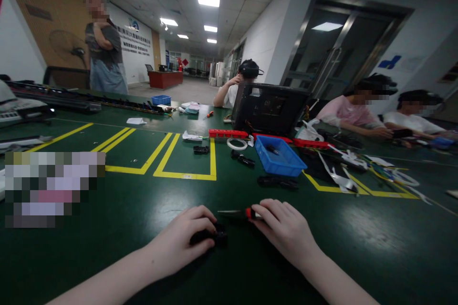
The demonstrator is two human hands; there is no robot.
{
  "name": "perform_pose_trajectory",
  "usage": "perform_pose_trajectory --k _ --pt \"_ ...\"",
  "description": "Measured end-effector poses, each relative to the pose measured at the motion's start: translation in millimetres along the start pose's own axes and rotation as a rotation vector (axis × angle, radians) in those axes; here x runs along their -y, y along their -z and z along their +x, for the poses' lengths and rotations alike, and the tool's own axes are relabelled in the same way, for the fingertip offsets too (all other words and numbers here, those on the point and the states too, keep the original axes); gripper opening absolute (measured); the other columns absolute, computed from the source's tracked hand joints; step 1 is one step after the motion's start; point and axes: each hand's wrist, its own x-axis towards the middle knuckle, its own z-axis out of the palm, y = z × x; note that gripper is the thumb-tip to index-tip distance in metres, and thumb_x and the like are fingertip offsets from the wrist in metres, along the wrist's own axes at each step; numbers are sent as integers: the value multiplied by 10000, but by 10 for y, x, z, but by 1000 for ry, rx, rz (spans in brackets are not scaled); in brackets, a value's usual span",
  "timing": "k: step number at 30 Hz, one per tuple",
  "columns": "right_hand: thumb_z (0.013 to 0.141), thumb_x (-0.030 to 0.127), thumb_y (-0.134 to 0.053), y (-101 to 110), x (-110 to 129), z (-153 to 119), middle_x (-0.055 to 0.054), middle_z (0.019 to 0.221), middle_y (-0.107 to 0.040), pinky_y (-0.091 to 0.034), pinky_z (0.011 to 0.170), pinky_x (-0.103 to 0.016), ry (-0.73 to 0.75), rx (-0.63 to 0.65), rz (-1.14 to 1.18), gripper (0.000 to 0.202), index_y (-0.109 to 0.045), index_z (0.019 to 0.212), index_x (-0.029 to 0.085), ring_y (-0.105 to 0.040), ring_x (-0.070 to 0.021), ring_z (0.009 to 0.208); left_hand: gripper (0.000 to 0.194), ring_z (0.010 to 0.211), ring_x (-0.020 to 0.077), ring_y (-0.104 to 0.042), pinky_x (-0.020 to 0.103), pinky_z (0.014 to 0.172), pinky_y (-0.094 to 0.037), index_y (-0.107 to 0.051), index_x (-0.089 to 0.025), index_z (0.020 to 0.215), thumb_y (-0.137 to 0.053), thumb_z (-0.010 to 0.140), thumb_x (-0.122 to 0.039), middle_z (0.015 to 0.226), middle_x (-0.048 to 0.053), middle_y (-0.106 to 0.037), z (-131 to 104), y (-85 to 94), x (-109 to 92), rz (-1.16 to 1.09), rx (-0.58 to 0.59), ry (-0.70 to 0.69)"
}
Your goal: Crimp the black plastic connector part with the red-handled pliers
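My left hand [193, 233] is closed round a small black plastic part [221, 234], whose right end shows past my fingertips. Its exact kind I cannot make out. In my right hand [284, 228] is a screwdriver [249, 213] with a red and black handle. The metal shaft points left, its tip close to the fingers of my left hand and apart from the black part. Both hands are low over the green tabletop [171, 200], near its front. My right palm hides most of the handle.
Ahead stands a blue tray [282, 164] with a dark item inside. Black parts [277, 181] lie before it, and another [201, 149] sits within yellow tape. Behind are red power strips [228, 134], a white tape ring [237, 144] and a large black case [270, 107]. Several people are around the table.
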Motion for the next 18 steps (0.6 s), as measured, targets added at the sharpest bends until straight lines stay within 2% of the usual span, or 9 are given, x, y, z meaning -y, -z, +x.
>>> perform_pose_trajectory --k 3,5,8,11,14,18 --pt "893 158 -549 -12 56 25 -71 980 -676 -487 687 -304 -22 54 110 154 -618 1026 194 -631 -178 817 121 1067 224 -577 387 959 -462 -680 -217 978 -616 883 -180 1162 51 -605 -2 -12 1 8 -12 -13" --pt "849 178 -614 -20 52 37 -73 1039 -667 -512 767 -330 -67 82 193 206 -624 1052 214 -633 -200 919 131 1069 225 -575 388 964 -459 -681 -221 982 -613 880 -174 1162 52 -605 -2 -19 0 15 -16 -16" --pt "786 271 -706 -29 -21 32 -103 1215 -612 -501 916 -421 -171 161 262 467 -572 1232 229 -580 -259 1122 182 1077 221 -571 382 974 -450 -679 -228 990 -601 860 -127 1163 44 -604 -3 -25 0 26 -8 -12" --pt "770 431 -723 -53 -123 -1 -135 1343 -540 -449 1009 -498 -259 294 308 679 -474 1364 216 -506 -301 1243 236 1088 220 -567 372 976 -447 -675 -233 1005 -589 838 -90 1172 39 -599 -6 -28 10 29 3 -26" --pt "800 503 -677 -86 -180 -26 -143 1350 -534 -437 1023 -507 -291 363 347 684 -460 1377 208 -495 -298 1260 269 1099 221 -560 373 986 -443 -674 -238 1017 -577 825 -75 1186 38 -592 -19 -26 15 33 2 -33" --pt "779 500 -701 -101 -172 -8 -127 1239 -603 -362 1067 -577 -256 296 300 577 -552 1255 210 -520 -308 1228 276 1091 227 -563 380 985 -448 -675 -230 1014 -564 820 -67 1184 49 -596 -37 -12 -6 40 2 -29"
